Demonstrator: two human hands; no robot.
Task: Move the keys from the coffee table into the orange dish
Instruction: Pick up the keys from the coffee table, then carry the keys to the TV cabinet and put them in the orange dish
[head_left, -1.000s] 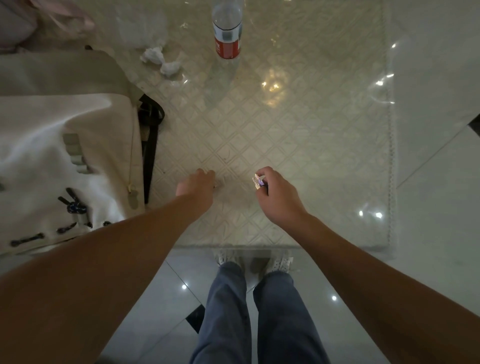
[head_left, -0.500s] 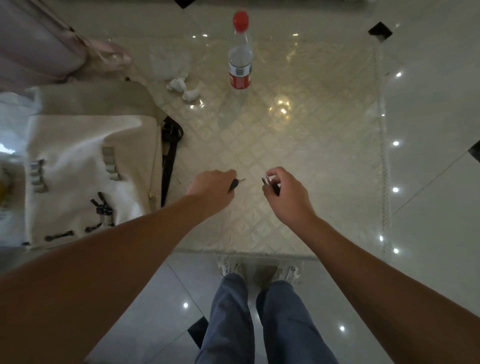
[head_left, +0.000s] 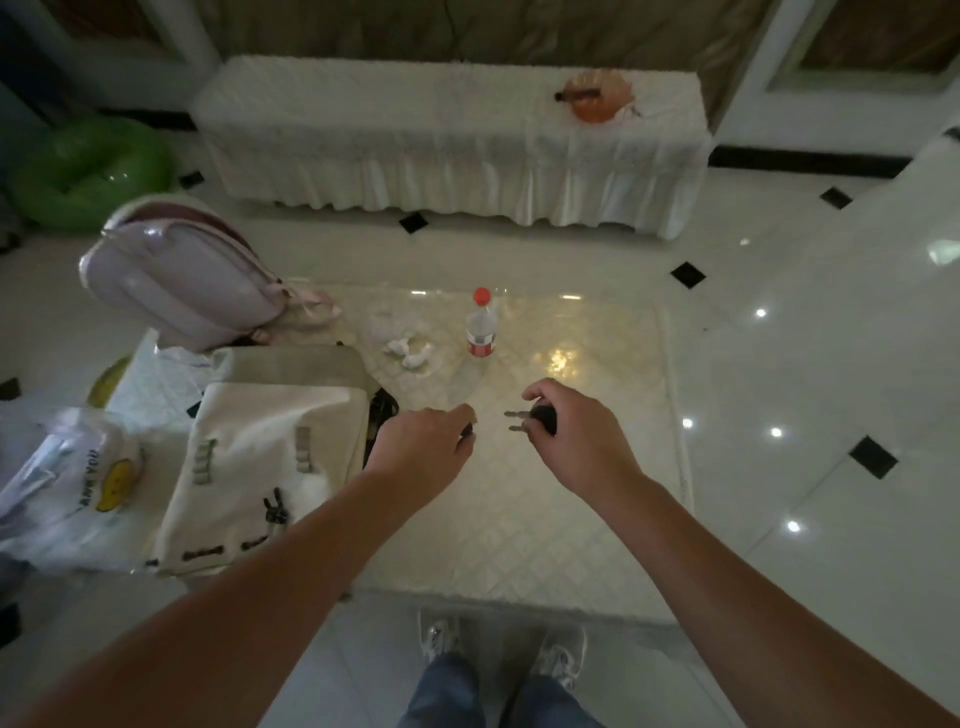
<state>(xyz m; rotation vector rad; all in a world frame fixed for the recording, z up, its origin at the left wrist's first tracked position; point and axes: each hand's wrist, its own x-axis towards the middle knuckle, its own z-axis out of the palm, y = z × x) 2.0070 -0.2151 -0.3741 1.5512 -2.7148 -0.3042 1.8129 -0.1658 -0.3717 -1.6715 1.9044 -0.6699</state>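
Your right hand (head_left: 576, 436) has its grip closed on the keys (head_left: 530, 420), blades pointing to 9 o'clock, above the glass desk (head_left: 519, 509). Your left hand (head_left: 423, 449) is curled just beside it; whether it holds anything, you cannot tell. At 12 o'clock stands a red-capped bottle (head_left: 481, 327). The orange dish (head_left: 595, 98) sits far off at 1 o'clock on the white-draped bench (head_left: 415, 130)

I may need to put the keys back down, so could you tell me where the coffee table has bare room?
Free: the table's right half, from bottle to near edge. Crowded: left side, under canvas bag, pink backpack and tissues.
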